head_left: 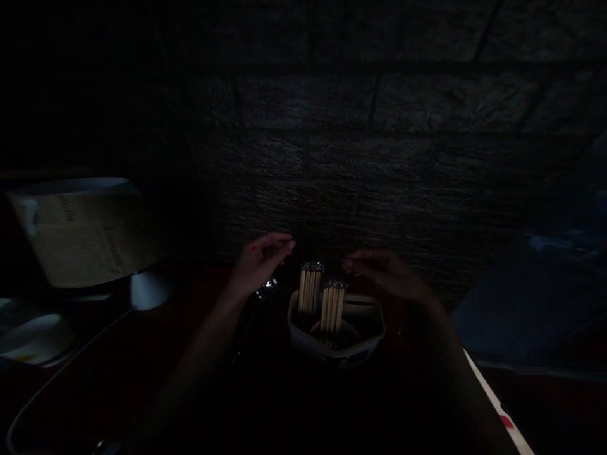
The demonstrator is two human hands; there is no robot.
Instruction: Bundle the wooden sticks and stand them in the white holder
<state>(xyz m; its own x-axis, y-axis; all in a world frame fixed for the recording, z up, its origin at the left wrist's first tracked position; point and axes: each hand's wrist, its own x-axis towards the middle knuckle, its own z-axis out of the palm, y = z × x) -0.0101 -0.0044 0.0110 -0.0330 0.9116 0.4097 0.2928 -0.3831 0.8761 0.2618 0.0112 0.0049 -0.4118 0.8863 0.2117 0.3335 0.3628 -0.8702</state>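
Note:
Two bundles of slim pale wooden sticks [310,294] with dark shiny tops stand upright in a light-rimmed container [303,341]. My left hand [258,262] hovers to the left of the bundles, thumb and fingertips pressed together. On the other side, my right hand [386,272] is raised with its fingertips closed in a pinch. Neither hand touches the sticks or the container. Whatever may lie between the fingertips is too small and dark to make out. Just below my left hand sits a small shiny metal object [268,289], its kind unclear.
A lamp with a printed shade [90,234] stands on the left, its cord running along the dark reddish table. Nearby is a white bowl-like dish [35,341]. A brick-patterned wall [332,151] rises close behind. At right is a bluish panel-like shape [516,297] and a pale strip [493,401].

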